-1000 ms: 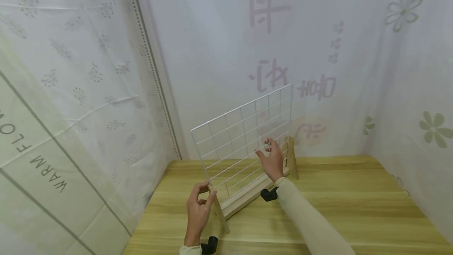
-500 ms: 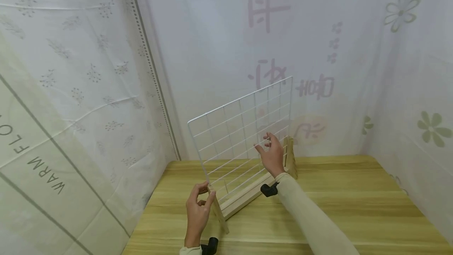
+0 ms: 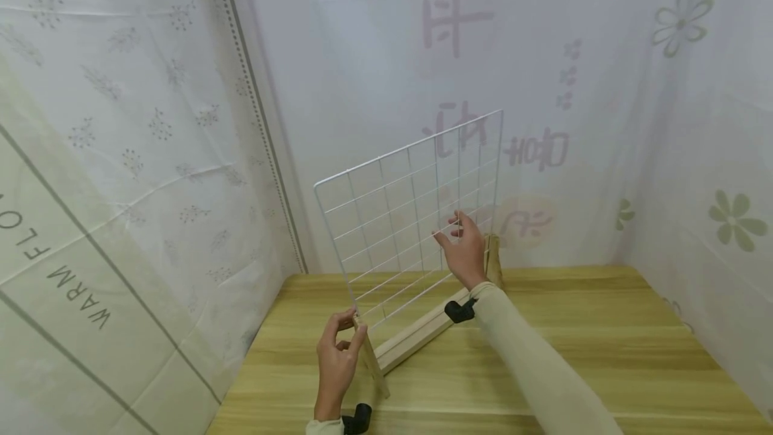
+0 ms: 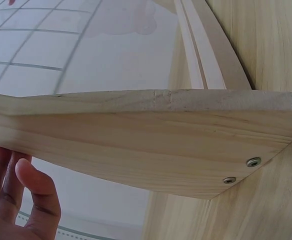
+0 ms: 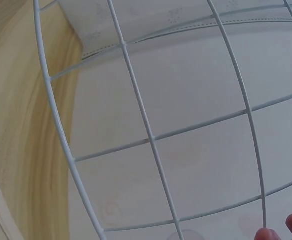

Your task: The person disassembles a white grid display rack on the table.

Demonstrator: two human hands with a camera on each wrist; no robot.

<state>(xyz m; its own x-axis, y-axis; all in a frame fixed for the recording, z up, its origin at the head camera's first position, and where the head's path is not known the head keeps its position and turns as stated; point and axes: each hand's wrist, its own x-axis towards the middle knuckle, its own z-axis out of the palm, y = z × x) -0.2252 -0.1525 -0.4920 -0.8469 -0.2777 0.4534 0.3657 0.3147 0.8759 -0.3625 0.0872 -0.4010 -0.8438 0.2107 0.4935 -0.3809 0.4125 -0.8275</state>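
Note:
A white wire grid panel (image 3: 408, 148) stands tilted above a pale wooden stand, whose grooved base bar (image 3: 419, 331) lies on the table. My right hand (image 3: 466, 254) grips the grid's wires near its right side; fingertips (image 5: 267, 234) show on a wire in the right wrist view. The grid's lower edge is raised clear of the bar. At the near left, my left hand (image 3: 337, 362) pinches the top of the left wooden side piece (image 3: 373, 360). Two metal screws (image 4: 253, 162) show in this piece in the left wrist view. Behind my right hand stands the right side piece (image 3: 494, 262), partly hidden.
The stand rests on a wood-grain table (image 3: 580, 341). Pale printed curtains (image 3: 362, 52) hang behind and on both sides of the table. Each wrist carries a black camera mount (image 3: 460, 311).
The wire grid has risen out of the base bar, lifted by my right hand, which moved slightly up. My left hand and the stand have stayed nearly still.

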